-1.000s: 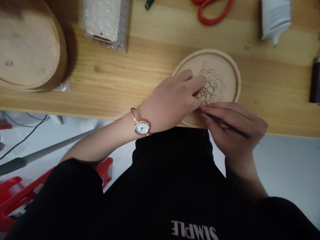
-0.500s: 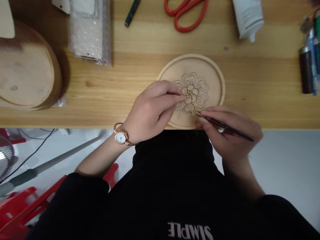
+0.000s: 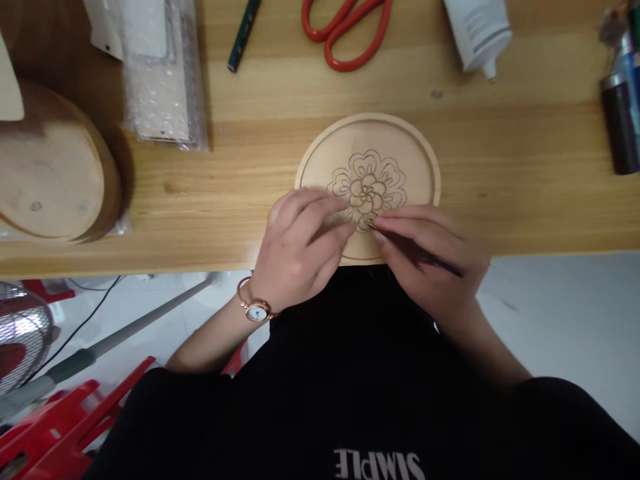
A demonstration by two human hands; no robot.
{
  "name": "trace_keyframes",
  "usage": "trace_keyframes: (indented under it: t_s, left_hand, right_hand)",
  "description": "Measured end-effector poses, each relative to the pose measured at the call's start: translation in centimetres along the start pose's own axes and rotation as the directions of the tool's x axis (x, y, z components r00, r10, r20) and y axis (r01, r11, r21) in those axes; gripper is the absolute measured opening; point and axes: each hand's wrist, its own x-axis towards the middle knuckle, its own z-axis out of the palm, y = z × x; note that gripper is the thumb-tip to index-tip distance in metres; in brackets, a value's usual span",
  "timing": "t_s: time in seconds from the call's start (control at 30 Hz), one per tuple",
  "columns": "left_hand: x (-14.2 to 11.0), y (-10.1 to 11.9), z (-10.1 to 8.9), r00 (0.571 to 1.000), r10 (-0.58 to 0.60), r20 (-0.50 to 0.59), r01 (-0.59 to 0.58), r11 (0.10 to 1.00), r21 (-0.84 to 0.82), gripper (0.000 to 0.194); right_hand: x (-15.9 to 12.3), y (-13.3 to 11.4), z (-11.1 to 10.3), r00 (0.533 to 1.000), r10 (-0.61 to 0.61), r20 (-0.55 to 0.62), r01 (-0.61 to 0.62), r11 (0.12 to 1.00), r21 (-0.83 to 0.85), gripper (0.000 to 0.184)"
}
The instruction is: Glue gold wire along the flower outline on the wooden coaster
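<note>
A round wooden plate (image 3: 320, 157) with a raised rim lies at the table's front edge. On it is a line-drawn flower (image 3: 367, 190), its centre petals edged with thin raised lines. My right hand (image 3: 435, 257) is closed on slim black tweezers (image 3: 443, 265), whose tip points at the bottom petal. My left hand (image 3: 305, 247) lies over the plate's left part, fingers curled and thumb close to the index finger by the same petal. Whatever is between those left fingertips is too small to make out.
Behind the plate lie red-handled scissors (image 3: 357, 57), a dark green pencil (image 3: 244, 37) and a white tube (image 3: 480, 33). A bubble-wrapped pack (image 3: 160, 100) and a round wooden piece (image 3: 50, 167) are at left. A dark cylinder (image 3: 619, 127) stands at right.
My right hand has moved left with the tweezers, bringing their tip to the bottom petal. My left hand has drawn down off the flower's centre. The view has shifted slightly.
</note>
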Motion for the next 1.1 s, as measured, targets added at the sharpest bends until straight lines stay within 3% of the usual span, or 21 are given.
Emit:
trace_keyframes:
  t_s: [0.67, 0.87, 1.0, 1.1]
  left_hand:
    - [0.29, 0.17, -0.30, 0.998, 0.064, 0.011, -0.064, 0.997, 0.049, 0.020]
    - [0.49, 0.24, -0.72, 0.996, 0.063, 0.070, -0.067, 0.996, 0.056, 0.021]
    - [0.69, 0.26, -0.90, 0.993, 0.075, 0.093, -0.081, 0.994, 0.071, 0.021]
    - [0.80, 0.23, -0.99, 0.992, 0.087, 0.093, -0.096, 0.992, 0.086, 0.019]
  right_hand:
    - [-0.15, -0.02, -0.21, 1.000, 0.004, 0.003, -0.005, 1.000, 0.015, 0.026]
    - [-0.20, -0.10, -0.21, 1.000, 0.018, 0.000, -0.018, 0.999, 0.031, 0.026]
    - [0.07, -0.35, -0.30, 0.994, 0.101, -0.034, -0.099, 0.992, 0.075, 0.020]
    - [0.18, -0.49, -0.65, 0.976, 0.170, -0.135, -0.155, 0.981, 0.114, 0.018]
